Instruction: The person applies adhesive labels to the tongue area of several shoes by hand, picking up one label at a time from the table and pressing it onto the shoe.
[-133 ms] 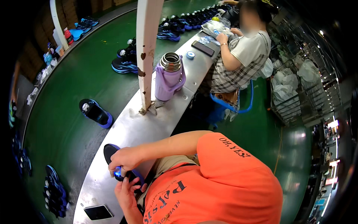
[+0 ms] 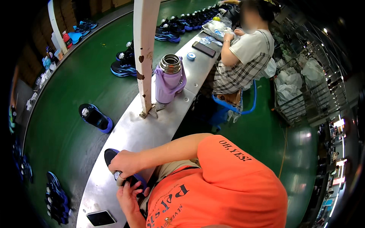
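A dark shoe with a purple sole (image 2: 111,154) lies on the metal bench in front of me, largely covered by my hands. Over its middle, my right hand (image 2: 126,164) is closed, pinching a small shiny silvery-blue piece (image 2: 117,175) whose kind I cannot make out. My left hand (image 2: 129,195) is beside the shoe, palm partly up, its fingers loosely bent and apart. Those fingertips come close to the right thumb and the shoe's edge; whether they touch is unclear.
A phone (image 2: 100,218) lies on the bench (image 2: 125,129). Farther along stand a white post (image 2: 146,57) and a lilac flask (image 2: 167,85). Another shoe (image 2: 96,117) sits on the green surface (image 2: 61,125) beyond. A co-worker (image 2: 243,57) sits at the bench's far end.
My right hand has turned slightly over the piece, which showed bright blue before and now looks silvery. My left hand has hardly moved. The whole view has shifted a little.
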`<state>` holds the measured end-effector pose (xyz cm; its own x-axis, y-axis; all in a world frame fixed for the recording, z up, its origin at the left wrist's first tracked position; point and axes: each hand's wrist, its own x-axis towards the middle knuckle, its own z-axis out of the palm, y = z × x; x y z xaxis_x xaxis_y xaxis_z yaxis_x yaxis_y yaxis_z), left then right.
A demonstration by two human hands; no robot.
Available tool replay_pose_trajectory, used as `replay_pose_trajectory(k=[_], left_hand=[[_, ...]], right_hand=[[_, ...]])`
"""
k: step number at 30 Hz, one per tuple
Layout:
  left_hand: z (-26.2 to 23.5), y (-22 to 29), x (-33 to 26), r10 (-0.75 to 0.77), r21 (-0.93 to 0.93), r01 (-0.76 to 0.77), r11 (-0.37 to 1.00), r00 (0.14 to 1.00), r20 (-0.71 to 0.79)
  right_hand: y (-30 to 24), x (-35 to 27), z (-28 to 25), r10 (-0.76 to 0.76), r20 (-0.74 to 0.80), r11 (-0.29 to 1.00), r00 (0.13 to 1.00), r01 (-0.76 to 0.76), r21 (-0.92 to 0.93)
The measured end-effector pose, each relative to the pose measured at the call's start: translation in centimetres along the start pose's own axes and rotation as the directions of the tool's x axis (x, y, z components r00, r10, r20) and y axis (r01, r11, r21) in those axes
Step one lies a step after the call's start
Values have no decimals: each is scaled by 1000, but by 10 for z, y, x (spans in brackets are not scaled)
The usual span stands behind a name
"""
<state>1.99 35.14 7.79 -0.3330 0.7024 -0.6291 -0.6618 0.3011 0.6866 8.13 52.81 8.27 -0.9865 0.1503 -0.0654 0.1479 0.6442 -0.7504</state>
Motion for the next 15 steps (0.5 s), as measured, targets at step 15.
replay_pose_trajectory(k=[15], left_hand=[[8,-4,3,-11,-25,11,1000,1000,-3]], right_hand=[[16,0,3,-172,62,972,983,159,171]])
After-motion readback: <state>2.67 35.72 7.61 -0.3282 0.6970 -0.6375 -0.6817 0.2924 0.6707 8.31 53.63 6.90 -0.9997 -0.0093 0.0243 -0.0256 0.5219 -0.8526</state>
